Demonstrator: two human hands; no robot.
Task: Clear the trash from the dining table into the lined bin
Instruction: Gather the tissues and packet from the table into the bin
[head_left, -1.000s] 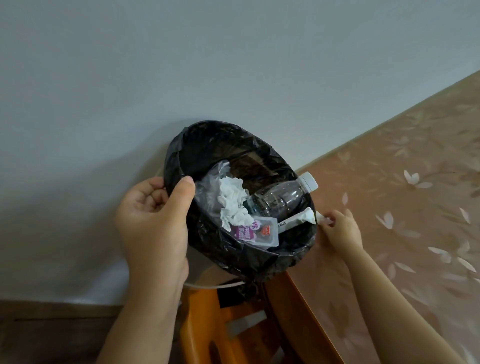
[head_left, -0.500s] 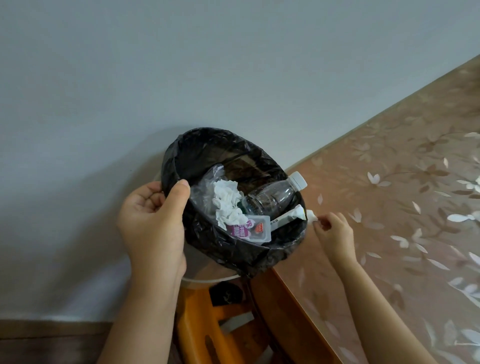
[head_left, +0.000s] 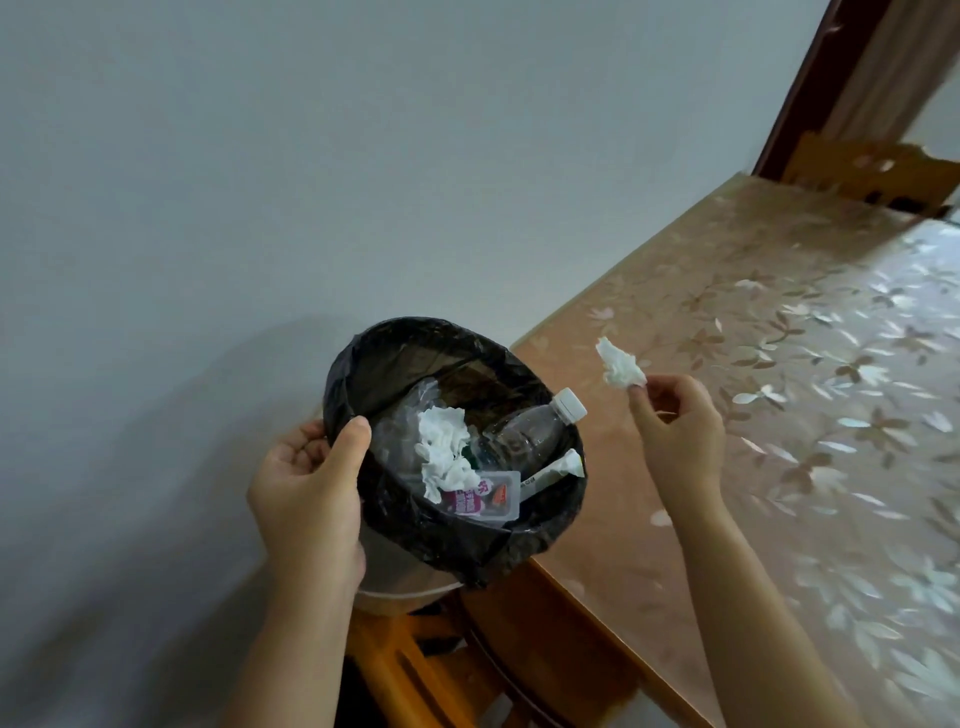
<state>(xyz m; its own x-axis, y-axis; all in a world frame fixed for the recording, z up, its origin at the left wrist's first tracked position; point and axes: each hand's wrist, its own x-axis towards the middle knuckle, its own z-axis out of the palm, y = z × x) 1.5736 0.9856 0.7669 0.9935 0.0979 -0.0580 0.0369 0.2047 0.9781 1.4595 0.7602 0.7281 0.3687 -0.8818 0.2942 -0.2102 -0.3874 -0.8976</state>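
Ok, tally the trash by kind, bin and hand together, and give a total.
Tissues: 2, bin tissue and held tissue
Bottle: 1
Packet: 1
Stick wrapper: 1
Clear bag: 1
Total: 6, five in the bin, one in the right hand

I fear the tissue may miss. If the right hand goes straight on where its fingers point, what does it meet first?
Probably the wall, not the bin: the right hand, pinching the tissue, points up and left, past the bin's far rim. Depth is unclear.
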